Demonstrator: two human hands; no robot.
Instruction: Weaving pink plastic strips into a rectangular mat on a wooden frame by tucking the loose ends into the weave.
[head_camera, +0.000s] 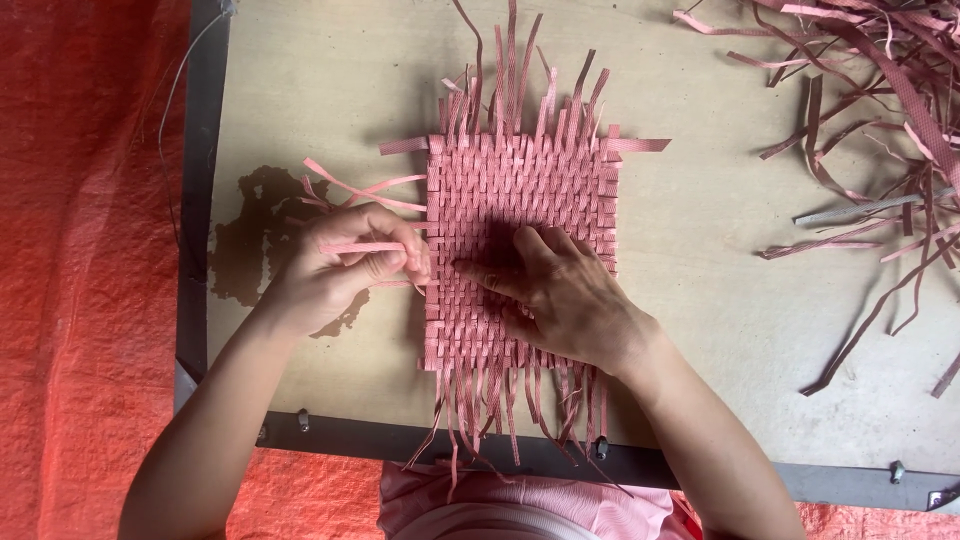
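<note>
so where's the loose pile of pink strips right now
In the head view the loose pile of pink strips lies at the board's top right corner, right of the woven mat, beyond the right hand.

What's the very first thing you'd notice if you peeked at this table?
A square pink woven mat lies mid-table, loose ends sticking out all round. The left hand pinches a pink strip at its left edge; the right hand presses on the weave. A pile of spare strips sprawls at top right.

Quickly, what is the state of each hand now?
Left hand: closed, pinching a pink strip at the woven mat edge.
Right hand: open, pressing flat on the mat, holding nothing.
</note>
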